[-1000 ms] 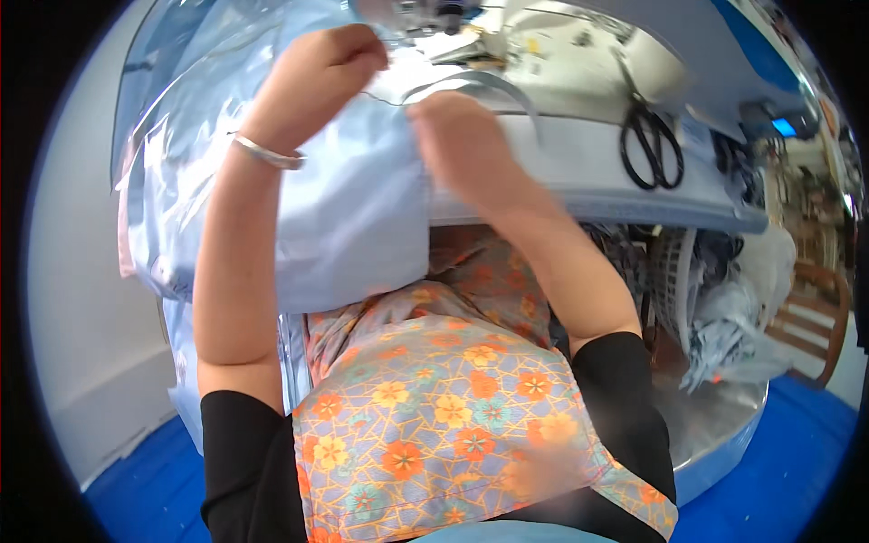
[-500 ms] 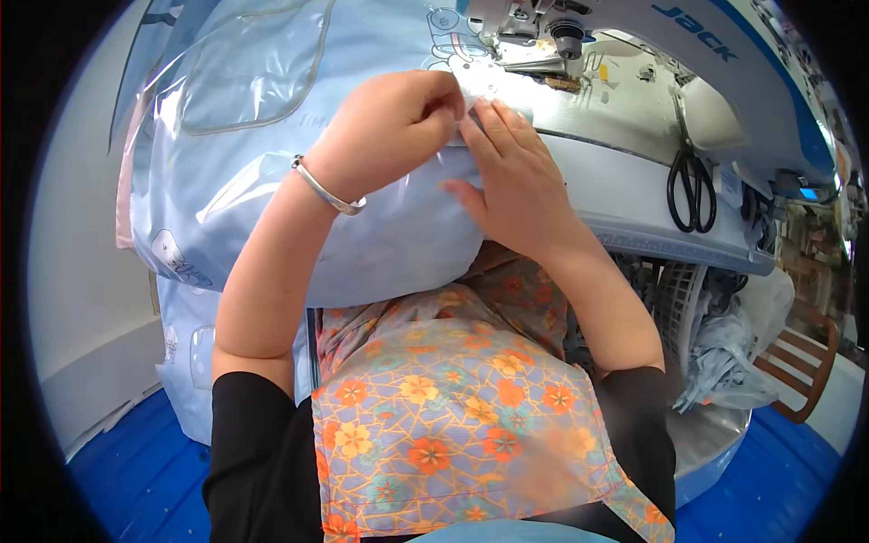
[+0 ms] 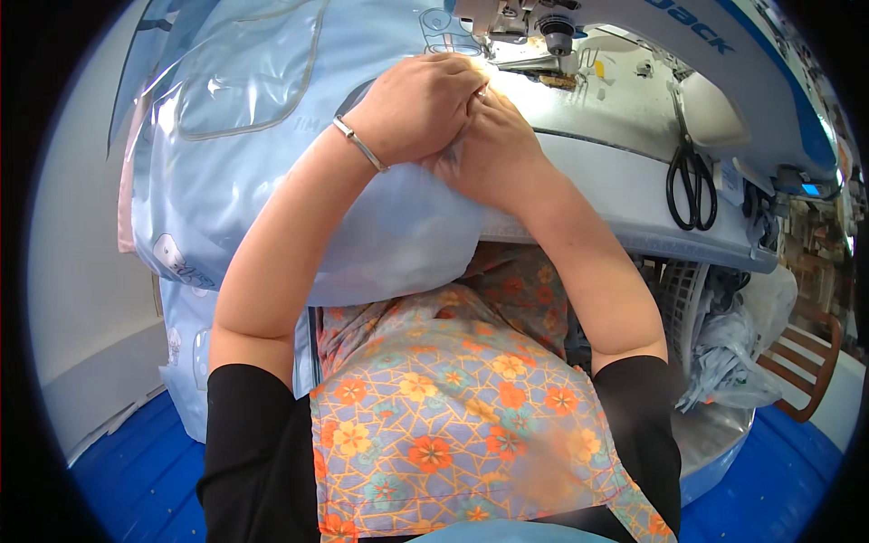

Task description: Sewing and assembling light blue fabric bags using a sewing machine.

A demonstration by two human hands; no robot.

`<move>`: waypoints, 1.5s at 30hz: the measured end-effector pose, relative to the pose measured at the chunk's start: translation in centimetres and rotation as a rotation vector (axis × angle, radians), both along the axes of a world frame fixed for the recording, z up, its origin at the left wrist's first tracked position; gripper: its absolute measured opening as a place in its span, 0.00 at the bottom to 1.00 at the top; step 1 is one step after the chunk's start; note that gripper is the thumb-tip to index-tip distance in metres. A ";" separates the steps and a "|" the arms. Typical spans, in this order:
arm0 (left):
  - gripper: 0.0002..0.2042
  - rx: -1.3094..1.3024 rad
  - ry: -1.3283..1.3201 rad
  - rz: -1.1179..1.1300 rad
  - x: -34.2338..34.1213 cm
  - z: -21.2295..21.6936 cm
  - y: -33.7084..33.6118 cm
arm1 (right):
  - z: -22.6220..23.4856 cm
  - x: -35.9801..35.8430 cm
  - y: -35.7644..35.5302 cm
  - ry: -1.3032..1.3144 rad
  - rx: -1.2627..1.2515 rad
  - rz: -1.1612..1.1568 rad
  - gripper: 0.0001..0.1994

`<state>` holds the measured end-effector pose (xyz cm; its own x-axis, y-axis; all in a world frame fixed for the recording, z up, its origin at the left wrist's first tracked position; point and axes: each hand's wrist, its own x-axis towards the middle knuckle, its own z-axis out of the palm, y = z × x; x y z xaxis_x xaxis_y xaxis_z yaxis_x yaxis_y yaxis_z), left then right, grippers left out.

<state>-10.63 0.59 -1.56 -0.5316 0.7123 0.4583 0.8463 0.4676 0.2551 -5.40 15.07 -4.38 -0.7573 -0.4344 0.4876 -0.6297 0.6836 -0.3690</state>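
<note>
Pale blue fabric (image 3: 272,163) spread over left half of sewing table (image 3: 597,195), bunched under our hands, draping off front edge. Our left hand (image 3: 416,109) curled shut, pinching fabric fold; our right hand (image 3: 493,149) touching it, fingers closed on same fold. Sewing machine head (image 3: 534,23) just beyond fingertips. Black scissors (image 3: 692,181) near right edge.

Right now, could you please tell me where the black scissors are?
In the head view, the black scissors lie on the white sewing table, on the person's right, beyond the right hand and beside the sewing machine.
</note>
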 end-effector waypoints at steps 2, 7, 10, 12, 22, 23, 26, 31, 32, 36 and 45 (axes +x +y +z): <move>0.13 -0.012 -0.036 0.027 0.1 0.2 0.3 | 0.0 0.0 0.4 -0.051 0.020 0.043 0.19; 0.13 -0.220 -0.092 0.137 0.7 0.9 1.6 | 1.1 3.5 1.6 -0.153 0.058 0.071 0.19; 0.08 -0.062 0.180 0.181 1.9 -1.0 1.8 | 1.5 8.2 2.3 -0.174 0.060 0.109 0.21; 0.07 -0.064 0.210 0.188 2.2 -1.3 2.1 | 0.5 9.4 2.5 -0.099 0.036 0.118 0.23; 0.07 -0.045 0.094 0.202 1.9 -1.4 2.7 | 0.1 7.4 2.6 0.039 -0.025 0.026 0.17; 0.07 -0.048 0.093 0.200 2.1 -1.4 2.4 | 0.2 7.4 2.5 0.033 -0.043 0.014 0.16; 0.10 -0.074 -0.044 0.193 4.6 -0.1 1.7 | 0.4 7.7 3.3 0.033 -0.020 0.044 0.15; 0.14 -0.078 -0.174 0.049 9.7 0.9 -1.3 | -1.1 10.1 4.5 -0.021 -0.023 0.215 0.15; 0.14 -0.085 -0.179 0.048 9.7 0.6 -1.6 | -1.5 10.5 4.6 0.005 -0.046 0.184 0.15; 0.10 -0.110 0.021 0.036 8.5 -0.8 -2.1 | -0.5 10.5 5.1 0.010 -0.014 0.145 0.18; 0.07 -0.114 -0.119 0.180 8.7 -0.2 1.1 | -1.6 10.7 3.8 0.172 -0.004 0.053 0.14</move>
